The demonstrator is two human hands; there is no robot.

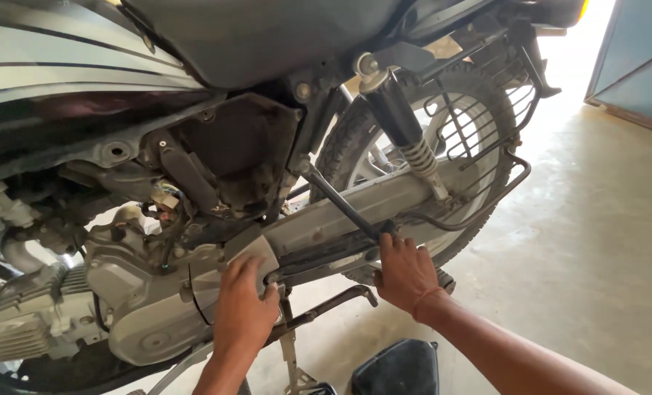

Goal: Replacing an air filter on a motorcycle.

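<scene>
A motorcycle fills the view, seen from its left side, with a grey engine [63, 307] at the lower left. My left hand [244, 307] presses on the grey chain cover [355, 208] near the engine casing, fingers curled against its lower edge. My right hand [406, 272] grips a dark bar under the chain cover, close to the rear footrest. The rear wheel [355, 139] and a black shock absorber with a silver spring [406, 132] stand behind my right hand.
A black seat [267, 36] spans the top. A black wire guard [487, 117] covers the rear wheel. A side stand [319, 307] hangs below the hands. A dark object [395, 369] lies on the concrete floor [596, 241]. A blue panel [637, 58] is at the far right.
</scene>
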